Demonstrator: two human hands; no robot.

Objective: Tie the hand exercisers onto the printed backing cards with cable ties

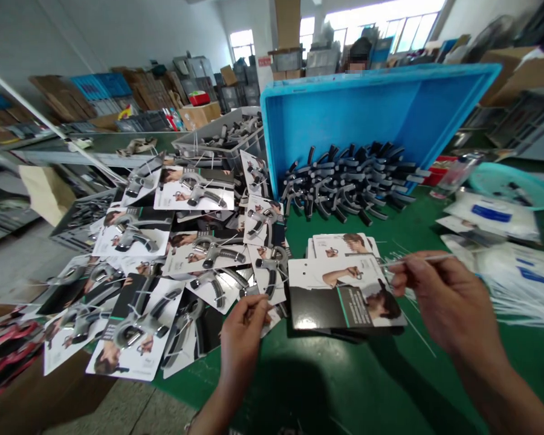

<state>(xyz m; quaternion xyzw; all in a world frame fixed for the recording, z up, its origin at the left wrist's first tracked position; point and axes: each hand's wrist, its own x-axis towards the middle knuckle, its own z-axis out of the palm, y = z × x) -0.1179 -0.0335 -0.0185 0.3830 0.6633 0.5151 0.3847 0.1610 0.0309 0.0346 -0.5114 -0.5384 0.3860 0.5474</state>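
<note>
My right hand (439,290) pinches a thin white zip tie (439,257) at the right of a stack of printed cards (320,308). My left hand (249,323) is closed at the fingertips, left of that stack and beside the carded grips; whatever it may hold is too small to make out. The top card shows a printed arm and head. To the left lies a heap of cards with grey-black hand grips (213,251) fastened on them.
A tilted blue crate (335,109) with many loose grips (344,181) stands behind the stack. Bags of white ties (521,272) and a turquoise tray (517,184) lie at right. A grey crate (249,142) sits behind the heap. A person (358,57) is beyond.
</note>
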